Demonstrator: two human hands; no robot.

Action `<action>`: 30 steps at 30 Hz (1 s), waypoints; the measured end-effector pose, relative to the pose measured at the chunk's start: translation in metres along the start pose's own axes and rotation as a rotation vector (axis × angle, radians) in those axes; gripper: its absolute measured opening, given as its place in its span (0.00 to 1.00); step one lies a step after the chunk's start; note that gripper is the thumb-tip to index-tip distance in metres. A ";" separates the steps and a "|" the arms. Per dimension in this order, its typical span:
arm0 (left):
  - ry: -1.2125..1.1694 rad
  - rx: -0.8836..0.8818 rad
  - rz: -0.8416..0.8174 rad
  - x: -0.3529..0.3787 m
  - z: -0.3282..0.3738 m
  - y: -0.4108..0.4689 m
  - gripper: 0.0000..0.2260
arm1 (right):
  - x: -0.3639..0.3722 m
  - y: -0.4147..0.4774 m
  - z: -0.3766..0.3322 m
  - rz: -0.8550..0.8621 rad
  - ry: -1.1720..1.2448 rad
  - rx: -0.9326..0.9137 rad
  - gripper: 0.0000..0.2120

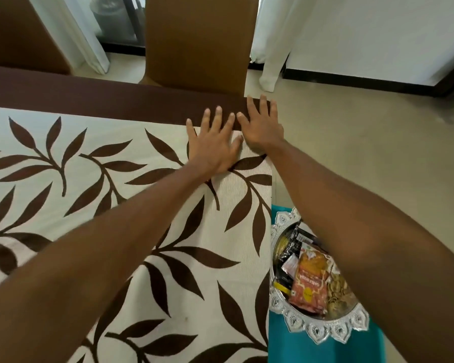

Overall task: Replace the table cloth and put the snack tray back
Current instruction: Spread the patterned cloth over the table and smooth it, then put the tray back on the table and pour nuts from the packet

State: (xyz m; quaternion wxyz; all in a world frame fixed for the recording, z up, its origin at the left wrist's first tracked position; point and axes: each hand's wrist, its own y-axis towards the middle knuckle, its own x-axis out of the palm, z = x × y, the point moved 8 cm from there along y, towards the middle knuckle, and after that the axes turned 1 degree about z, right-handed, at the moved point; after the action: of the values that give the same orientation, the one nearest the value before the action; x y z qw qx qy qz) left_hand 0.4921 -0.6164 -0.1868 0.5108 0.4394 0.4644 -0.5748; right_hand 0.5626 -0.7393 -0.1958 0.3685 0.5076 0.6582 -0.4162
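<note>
A cream table cloth [95,184] with brown leaf prints and a dark brown border covers the table. My left hand [212,142] lies flat on it near the far right corner, fingers spread and straight. Beside it, my right hand [262,124] presses flat on the brown border at the corner, fingers straight. Both arms stretch forward over the cloth. A silver snack tray [323,328] with an ornate rim, holding several snack packets, sits on a teal surface [299,347] to the right of the table, partly hidden under my right forearm.
A brown chair [199,40] stands at the table's far side, a second brown chair [13,32] at far left. White curtains [270,48] hang behind. Beige floor [364,153] spreads out on the right of the table.
</note>
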 end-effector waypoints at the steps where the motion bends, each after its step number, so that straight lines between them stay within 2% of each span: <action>1: -0.008 0.011 0.021 0.002 0.009 -0.015 0.30 | -0.001 -0.002 0.002 -0.017 0.038 -0.012 0.31; 4: -0.012 0.032 0.015 0.011 0.033 -0.058 0.31 | -0.005 -0.035 0.022 0.031 0.163 -0.013 0.30; 7: -0.027 0.066 0.016 0.019 0.058 -0.105 0.30 | 0.004 -0.107 0.048 0.085 0.259 -0.049 0.30; 9: -0.033 0.132 0.015 0.026 0.083 -0.147 0.30 | 0.018 -0.165 0.074 0.067 0.344 -0.011 0.27; 12: -0.038 0.223 -0.014 0.040 0.117 -0.202 0.29 | 0.031 -0.233 0.114 0.056 0.283 0.059 0.23; 15: -0.080 0.308 -0.034 0.048 0.147 -0.237 0.27 | 0.029 -0.285 0.162 0.107 0.188 0.124 0.27; 18: -0.072 0.417 -0.030 0.050 0.179 -0.249 0.24 | 0.017 -0.334 0.225 0.195 0.174 0.325 0.26; 21: -0.185 0.428 -0.070 0.053 0.198 -0.241 0.22 | 0.019 -0.369 0.273 0.218 0.219 0.489 0.28; 23: -0.194 0.393 -0.088 0.060 0.204 -0.222 0.22 | 0.024 -0.386 0.294 0.209 0.326 0.593 0.28; 25: -0.204 0.286 -0.118 0.068 0.202 -0.198 0.22 | 0.036 -0.397 0.305 0.183 0.444 0.680 0.30; 30: -0.171 -0.072 -0.402 0.112 0.174 -0.152 0.34 | 0.056 -0.394 0.311 0.133 0.568 0.735 0.39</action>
State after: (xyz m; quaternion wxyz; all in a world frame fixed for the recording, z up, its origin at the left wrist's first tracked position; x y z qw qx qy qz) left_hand 0.3249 -0.8001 -0.2515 0.4387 0.2691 0.5176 -0.6835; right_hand 0.1865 -1.0605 -0.2969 -0.0046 0.7395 0.5078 -0.4419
